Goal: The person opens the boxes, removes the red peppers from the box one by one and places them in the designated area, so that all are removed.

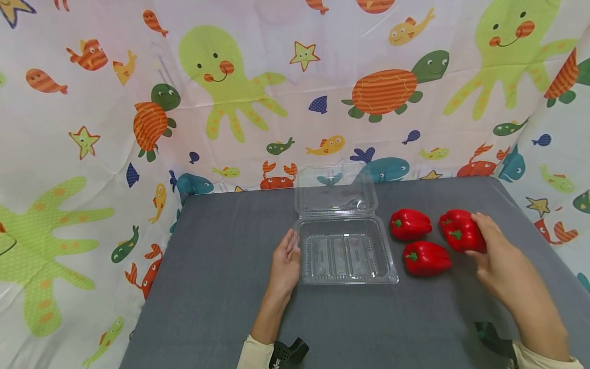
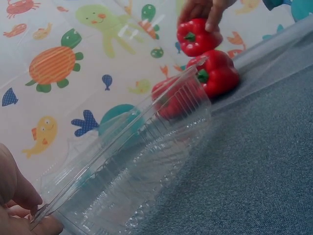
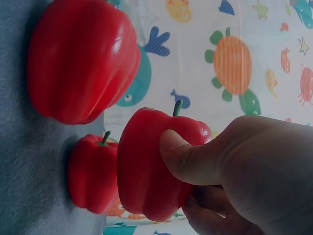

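A clear plastic clamshell container (image 1: 346,248) sits on the grey table with its lid raised at the back. My left hand (image 1: 285,264) pinches the container's left rim between thumb and fingers, as the left wrist view shows up close. On the right, my right hand (image 1: 504,256) grips a red bell pepper (image 1: 462,230), which the right wrist view shows lifted, thumb across its side. Two more red bell peppers lie between that hand and the container: one pepper (image 1: 410,224) farther back, another pepper (image 1: 426,259) nearer. The container holds nothing.
The grey tabletop (image 1: 221,287) runs back to a white curtain (image 1: 258,61) printed with sea animals, which also hangs along the left and right sides. Dark straps (image 1: 289,353) with mounts sit at both wrists.
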The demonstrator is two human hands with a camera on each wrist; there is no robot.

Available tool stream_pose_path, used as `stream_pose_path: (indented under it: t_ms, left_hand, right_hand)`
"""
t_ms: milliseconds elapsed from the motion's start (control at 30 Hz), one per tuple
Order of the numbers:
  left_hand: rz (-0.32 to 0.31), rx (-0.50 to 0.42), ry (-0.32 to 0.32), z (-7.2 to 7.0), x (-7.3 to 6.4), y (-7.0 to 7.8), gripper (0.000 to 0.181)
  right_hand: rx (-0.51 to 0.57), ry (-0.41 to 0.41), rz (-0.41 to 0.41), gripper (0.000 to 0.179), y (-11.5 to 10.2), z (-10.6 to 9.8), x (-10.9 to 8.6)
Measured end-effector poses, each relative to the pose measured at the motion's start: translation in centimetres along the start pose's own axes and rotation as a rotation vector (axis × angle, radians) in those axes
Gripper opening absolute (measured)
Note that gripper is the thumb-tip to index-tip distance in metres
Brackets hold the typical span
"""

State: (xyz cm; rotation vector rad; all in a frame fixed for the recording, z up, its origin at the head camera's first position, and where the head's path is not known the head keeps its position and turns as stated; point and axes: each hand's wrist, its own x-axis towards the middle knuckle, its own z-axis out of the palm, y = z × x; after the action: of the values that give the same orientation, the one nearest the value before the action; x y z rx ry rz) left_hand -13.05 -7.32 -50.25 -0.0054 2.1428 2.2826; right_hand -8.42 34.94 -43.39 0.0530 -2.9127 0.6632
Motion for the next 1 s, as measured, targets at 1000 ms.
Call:
stream_pose_path:
  t_ms: [1000]
  left_hand:
    - [-0.011, 0.001, -0.009, -0.1, 0.0, 0.0, 0.057]
  right_hand:
    - [-0.049, -0.134, 0.093, 0.101, 3.6, 1.4, -1.4]
